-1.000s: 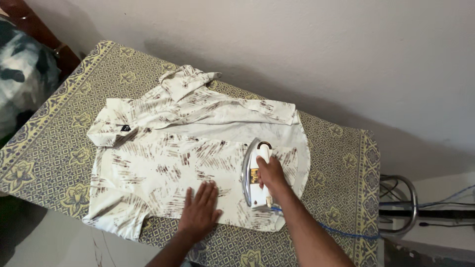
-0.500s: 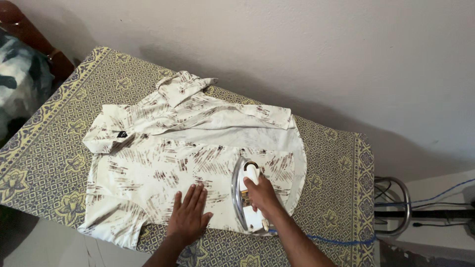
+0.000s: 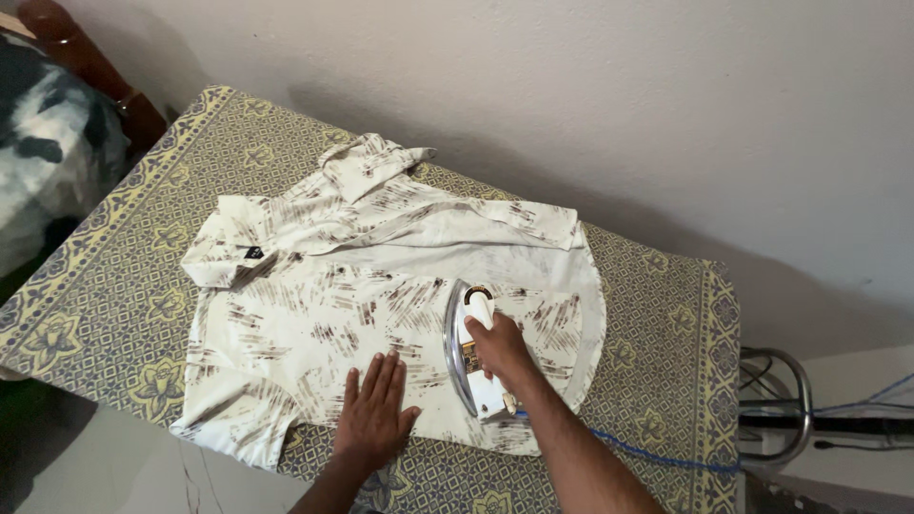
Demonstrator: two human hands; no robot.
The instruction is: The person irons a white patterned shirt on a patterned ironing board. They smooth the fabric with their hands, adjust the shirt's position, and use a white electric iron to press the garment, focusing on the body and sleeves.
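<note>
My right hand (image 3: 500,347) grips the white iron (image 3: 468,347) by its handle, now slid leftward toward frame centre across the cream patterned shirt (image 3: 324,305). My left hand (image 3: 373,414) lies open-fingered, flat on the lower hem, so that panel stays taut.

A home, likely a bedroom. A patterned yellow-and-blue cloth (image 3: 114,276) covers the worktop against a plain white wall (image 3: 619,105). A dark wooden bedpost (image 3: 86,62) and rumpled bedding (image 3: 48,162) sit beside it.
</note>
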